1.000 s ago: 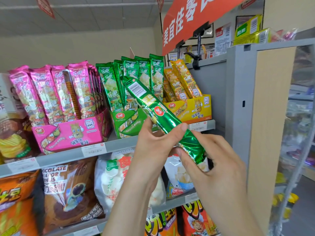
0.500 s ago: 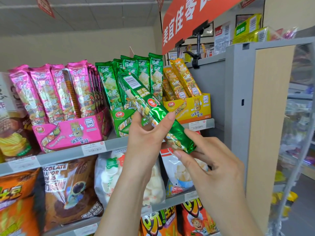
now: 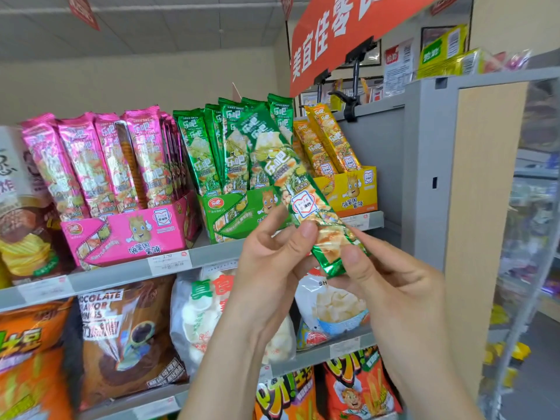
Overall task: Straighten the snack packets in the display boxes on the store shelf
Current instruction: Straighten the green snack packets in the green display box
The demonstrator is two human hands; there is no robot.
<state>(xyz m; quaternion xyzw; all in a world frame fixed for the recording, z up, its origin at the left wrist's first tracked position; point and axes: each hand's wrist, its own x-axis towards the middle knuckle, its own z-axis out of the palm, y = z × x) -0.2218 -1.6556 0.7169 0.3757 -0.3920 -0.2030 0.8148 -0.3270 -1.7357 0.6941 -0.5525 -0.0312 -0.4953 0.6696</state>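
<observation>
A long green snack packet is held tilted in front of the shelf, its printed front facing me and its top leaning up-left. My left hand pinches its lower part from the left, and my right hand pinches its bottom end from the right. Behind it stands the green display box with several upright green packets. A pink display box with pink packets stands to the left, a yellow display box with leaning yellow packets to the right.
The grey shelf edge carries price tags. Below it hang a chocolate snack bag, white puff bags and orange bags. A grey and wood shelf end panel rises at right, and an orange sign hangs overhead.
The green packet has been turned over from its back with the barcode to its printed front. It has also moved up and nearer the green box, both hands shifting along.
</observation>
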